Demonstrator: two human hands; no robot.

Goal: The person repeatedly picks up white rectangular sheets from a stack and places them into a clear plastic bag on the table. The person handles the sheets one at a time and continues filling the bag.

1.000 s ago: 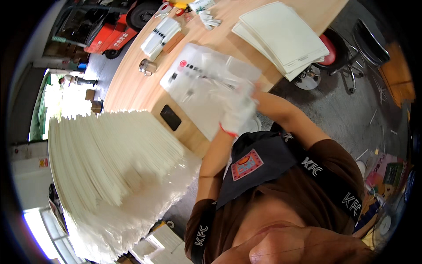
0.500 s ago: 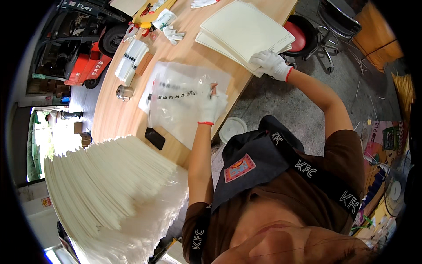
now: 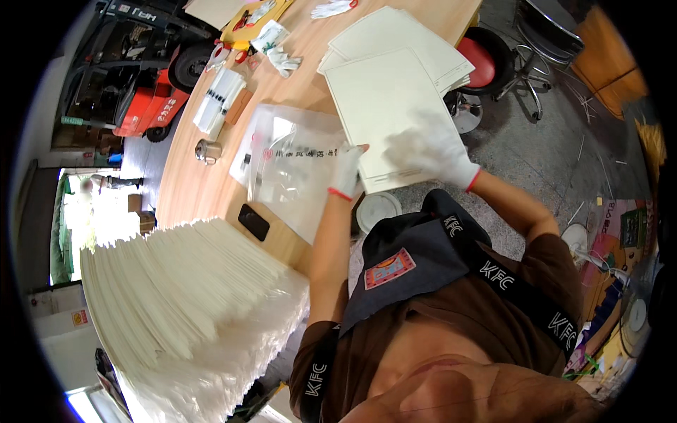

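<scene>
My left hand [image 3: 345, 170], in a white glove with a red cuff, is closed at the left edge of a cream paper sheet [image 3: 384, 88]. A bare fingertip shows there, over the sheet's edge. Beneath and beside that hand lies a clear plastic bag [image 3: 293, 173] with dark print. My right hand [image 3: 434, 151], gloved the same way, is over the lower right part of the sheet; its fingers are smeared by motion. Behind this sheet, at the table's far right, is a fanned pile of cream sheets [image 3: 437, 56].
A tall stack of cream sheets in plastic [image 3: 183, 282] stands at the left. A phone [image 3: 253, 222], a metal-lidded jar [image 3: 208, 151], a packet of white strips [image 3: 220, 99] and spare gloves [image 3: 284, 62] lie on the wooden table [image 3: 180, 185]. A round stool [image 3: 479, 67] is beyond its right edge.
The cream sheet has come off the pile, leftward and nearer, to my left hand. My right hand has left the pile's corner and is over this sheet. My left hand has shifted slightly right.
</scene>
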